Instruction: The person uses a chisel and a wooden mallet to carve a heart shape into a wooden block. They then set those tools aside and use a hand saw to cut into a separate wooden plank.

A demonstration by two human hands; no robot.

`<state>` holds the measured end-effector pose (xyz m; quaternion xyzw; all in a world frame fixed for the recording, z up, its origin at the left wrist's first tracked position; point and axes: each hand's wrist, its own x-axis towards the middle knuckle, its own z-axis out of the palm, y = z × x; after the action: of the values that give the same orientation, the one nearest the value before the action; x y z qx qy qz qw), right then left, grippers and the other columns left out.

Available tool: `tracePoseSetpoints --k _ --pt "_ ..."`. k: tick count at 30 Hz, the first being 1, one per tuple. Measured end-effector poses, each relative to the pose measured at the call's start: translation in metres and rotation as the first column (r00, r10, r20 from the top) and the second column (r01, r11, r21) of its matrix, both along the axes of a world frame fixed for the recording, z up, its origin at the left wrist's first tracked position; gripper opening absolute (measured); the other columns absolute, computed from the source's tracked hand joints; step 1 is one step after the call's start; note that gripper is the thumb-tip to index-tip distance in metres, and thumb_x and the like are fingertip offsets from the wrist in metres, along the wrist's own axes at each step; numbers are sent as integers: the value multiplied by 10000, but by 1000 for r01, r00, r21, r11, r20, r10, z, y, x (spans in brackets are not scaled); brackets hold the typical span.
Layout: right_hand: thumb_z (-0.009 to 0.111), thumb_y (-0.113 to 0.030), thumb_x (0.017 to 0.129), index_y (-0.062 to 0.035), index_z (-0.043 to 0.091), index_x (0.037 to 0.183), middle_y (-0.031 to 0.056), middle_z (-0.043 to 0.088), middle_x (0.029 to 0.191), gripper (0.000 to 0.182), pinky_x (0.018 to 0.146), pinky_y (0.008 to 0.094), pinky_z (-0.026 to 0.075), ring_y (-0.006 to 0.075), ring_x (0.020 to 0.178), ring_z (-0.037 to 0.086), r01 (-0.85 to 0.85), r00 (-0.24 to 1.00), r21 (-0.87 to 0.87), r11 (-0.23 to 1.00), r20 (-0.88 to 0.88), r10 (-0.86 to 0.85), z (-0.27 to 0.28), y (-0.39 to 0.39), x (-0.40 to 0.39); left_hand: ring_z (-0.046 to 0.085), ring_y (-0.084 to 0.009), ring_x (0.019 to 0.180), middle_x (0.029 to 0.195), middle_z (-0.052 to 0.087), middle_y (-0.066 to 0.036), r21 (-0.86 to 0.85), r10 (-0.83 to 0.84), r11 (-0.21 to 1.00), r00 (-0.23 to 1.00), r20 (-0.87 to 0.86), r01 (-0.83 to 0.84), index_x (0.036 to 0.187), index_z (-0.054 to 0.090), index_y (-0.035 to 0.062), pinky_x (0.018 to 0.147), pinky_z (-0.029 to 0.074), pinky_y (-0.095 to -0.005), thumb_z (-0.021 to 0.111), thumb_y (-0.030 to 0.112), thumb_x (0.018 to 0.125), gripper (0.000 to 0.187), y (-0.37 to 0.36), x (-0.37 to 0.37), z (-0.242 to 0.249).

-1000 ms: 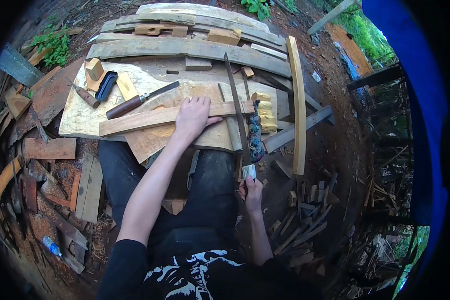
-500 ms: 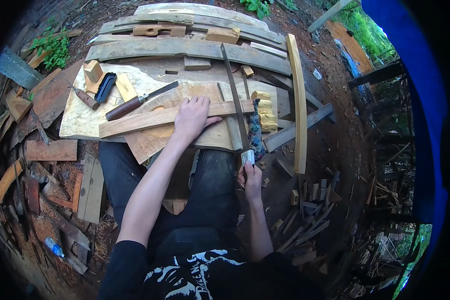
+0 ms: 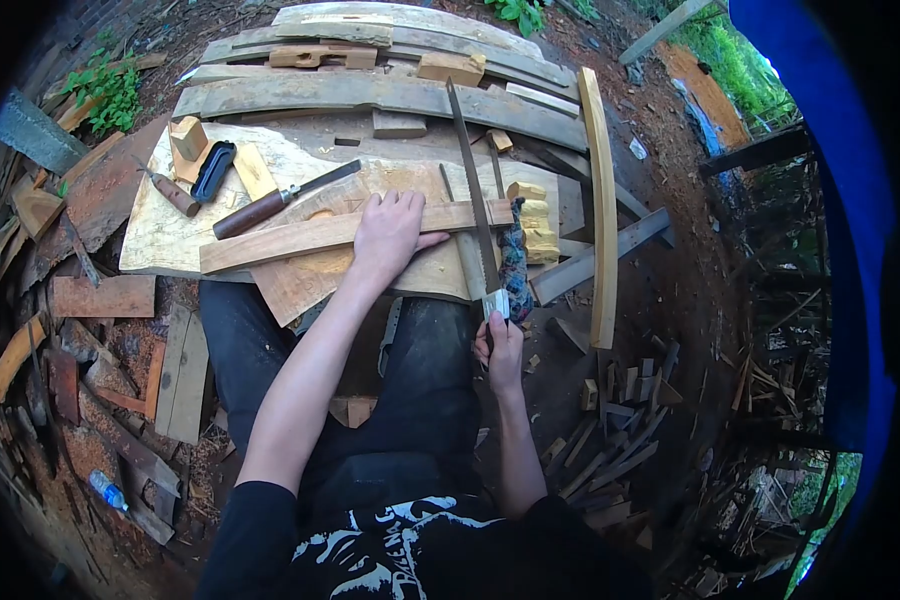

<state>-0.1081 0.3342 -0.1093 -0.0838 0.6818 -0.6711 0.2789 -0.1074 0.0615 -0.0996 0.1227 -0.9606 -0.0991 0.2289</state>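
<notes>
My left hand [image 3: 390,235] is closed over a long wooden strip [image 3: 280,243], pressing it onto the pale wooden slab [image 3: 160,245] across my thighs. Its thumb points right along the strip. In my right hand [image 3: 502,352] is the handle of a handsaw [image 3: 473,180]. The saw's blade lies across the strip near its right end, the tip pointing away from me. A blue-patterned cloth [image 3: 515,270] hangs beside the blade. Left of my left hand, a chisel [image 3: 260,210] with a dark wooden handle rests on the slab.
A small wooden-handled tool [image 3: 173,193] and a dark plastic case [image 3: 212,172] lie at the slab's left. Several planks [image 3: 390,97] are stacked beyond. One curved wood piece [image 3: 600,210] stands at the right. Offcuts [image 3: 620,400] and a plastic bottle [image 3: 108,490] litter the ground.
The saw and my right hand have shifted slightly forward, away from me. My left hand keeps its place on the wooden strip.
</notes>
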Motion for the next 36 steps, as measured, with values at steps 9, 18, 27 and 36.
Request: tracePoseSetpoints --k 9,18,27,36 --pt "530 -420 1094 -60 553 818 -35 464 613 455 467 233 285 49 507 414 19 1000 75 997 7 -19 10 48 46 642 -263 941 933 649 -84 3 -3 1000 1000 12 3 1008 649 42 840 493 -405 742 627 815 622 -1 -1 -3" --pt "538 -404 1098 -72 536 797 -42 449 605 449 458 236 283 47 496 397 -7 999 64 998 -41 9 7 5 6 648 -259 957 952 660 -83 -16 -16 1000 1000 9 16 1015 647 45 852 495 -400 728 630 831 619 -1 0 -2" --pt "499 -479 1094 -48 558 848 -20 458 581 500 455 240 313 67 473 413 -21 998 69 997 -49 25 -3 6 3 655 -261 967 952 674 -79 11 15 1000 999 48 -15 1024 646 50 852 500 -410 736 640 813 633 1 -1 1" --pt "482 -461 1102 -44 562 872 -19 473 596 483 456 243 320 67 484 432 -22 999 115 993 -20 25 10 61 57 652 -251 979 973 675 -71 10 10 1000 1000 28 -11 1029 650 56 859 497 -415 732 636 821 622 -1 -1 -3"
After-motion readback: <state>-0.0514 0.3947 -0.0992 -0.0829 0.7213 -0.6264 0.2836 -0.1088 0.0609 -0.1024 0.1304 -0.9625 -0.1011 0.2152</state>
